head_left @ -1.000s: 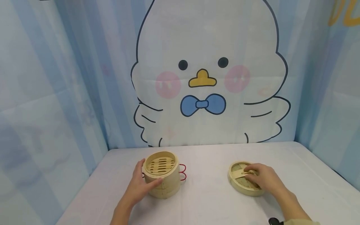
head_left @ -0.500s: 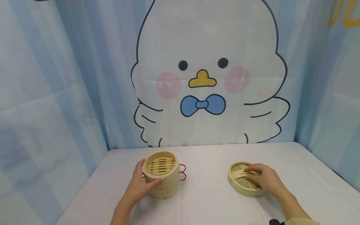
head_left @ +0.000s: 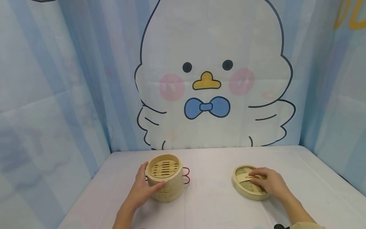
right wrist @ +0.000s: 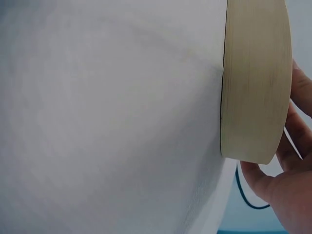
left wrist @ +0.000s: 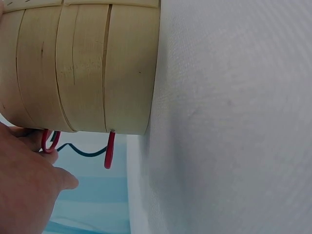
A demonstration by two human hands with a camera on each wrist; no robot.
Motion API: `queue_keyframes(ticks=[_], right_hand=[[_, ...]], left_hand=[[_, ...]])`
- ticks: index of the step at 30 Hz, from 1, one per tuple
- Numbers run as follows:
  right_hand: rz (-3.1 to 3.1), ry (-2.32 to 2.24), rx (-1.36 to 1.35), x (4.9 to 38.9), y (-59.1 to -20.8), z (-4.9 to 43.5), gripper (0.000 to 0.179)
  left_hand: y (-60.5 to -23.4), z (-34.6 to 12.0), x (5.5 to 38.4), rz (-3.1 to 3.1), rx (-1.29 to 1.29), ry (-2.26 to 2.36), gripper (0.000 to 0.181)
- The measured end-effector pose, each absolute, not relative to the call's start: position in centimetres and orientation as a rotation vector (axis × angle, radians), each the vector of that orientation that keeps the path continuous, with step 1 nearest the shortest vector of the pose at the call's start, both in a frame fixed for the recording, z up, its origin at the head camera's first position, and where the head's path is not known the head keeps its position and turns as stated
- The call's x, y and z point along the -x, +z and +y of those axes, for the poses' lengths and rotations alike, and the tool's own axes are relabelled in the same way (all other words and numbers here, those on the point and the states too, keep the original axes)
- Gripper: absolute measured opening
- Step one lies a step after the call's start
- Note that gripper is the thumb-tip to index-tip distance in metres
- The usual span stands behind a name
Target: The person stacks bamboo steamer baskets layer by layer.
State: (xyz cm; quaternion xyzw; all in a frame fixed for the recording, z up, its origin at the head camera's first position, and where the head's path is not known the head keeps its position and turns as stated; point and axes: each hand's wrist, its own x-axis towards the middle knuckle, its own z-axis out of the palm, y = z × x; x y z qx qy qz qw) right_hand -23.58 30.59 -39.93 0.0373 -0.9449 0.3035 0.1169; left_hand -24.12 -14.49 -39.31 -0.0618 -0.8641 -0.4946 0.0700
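Note:
On the left of the table stands a round bamboo steamer (head_left: pixel 171 189) of stacked tiers, its slatted top tier uncovered. My left hand (head_left: pixel 138 192) grips it around the side, thumb across the front and fingers on the left. Thin red loops (head_left: pixel 186 175) stick out from its right side; more red loops (left wrist: pixel 109 150) show beside the left hand in the left wrist view. To the right a bamboo steamer lid (head_left: pixel 248 191) lies flat. My right hand (head_left: pixel 272 183) pinches the strip at its middle from above. Against the cloth, the lid's rim (right wrist: pixel 256 87) shows in the right wrist view.
A white cloth covers the table (head_left: pixel 207 197). Behind it hangs a fabric backdrop (head_left: pixel 206 133) with a cartoon bird, and blue striped cloth walls (head_left: pixel 51 111) stand at both sides. A small black object (head_left: pixel 279 226) sits by the right sleeve.

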Motion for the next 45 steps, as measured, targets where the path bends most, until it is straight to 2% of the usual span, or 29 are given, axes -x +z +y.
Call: queue_keyframes(ticks=[19, 45], right_hand=[[-2.730, 0.876, -0.095, 23.6, -39.2, 29.7, 0.023], [-2.669, 0.907, -0.095, 23.4, -35.7, 26.3, 0.028]], left_hand=[[-39.3, -14.4, 23.9, -2.618, 0.138, -1.511, 0.114], [-39.2, -14.8, 24.0, -2.587, 0.194, -1.542, 0.113]])
